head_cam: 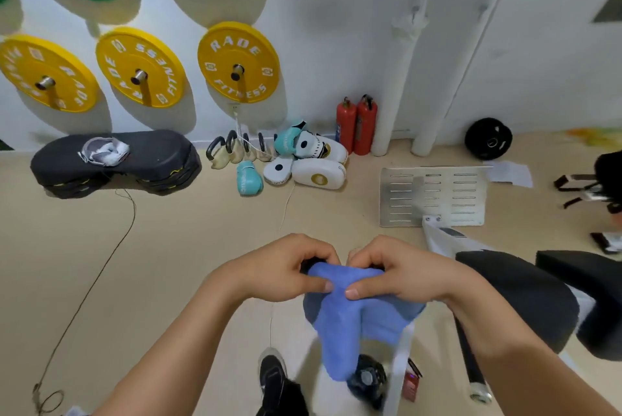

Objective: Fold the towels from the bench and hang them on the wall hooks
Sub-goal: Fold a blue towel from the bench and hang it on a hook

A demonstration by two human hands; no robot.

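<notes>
Far left, a small grey-white towel [104, 151] lies on the black padded bench [117, 161] by the wall. Near centre, the left hand [286, 269] and right hand [393, 269] meet, each pinching the blue towel's [340, 324] top edge between thumb and curled fingers; the rest hangs down. Matching corners squarely before creasing should keep the fold even.

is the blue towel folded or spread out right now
Folded, at least doubled over: the blue towel hangs bunched from the left hand and right hand, which pinch its top edge together. Whether neatly folded, cannot tell.
</notes>
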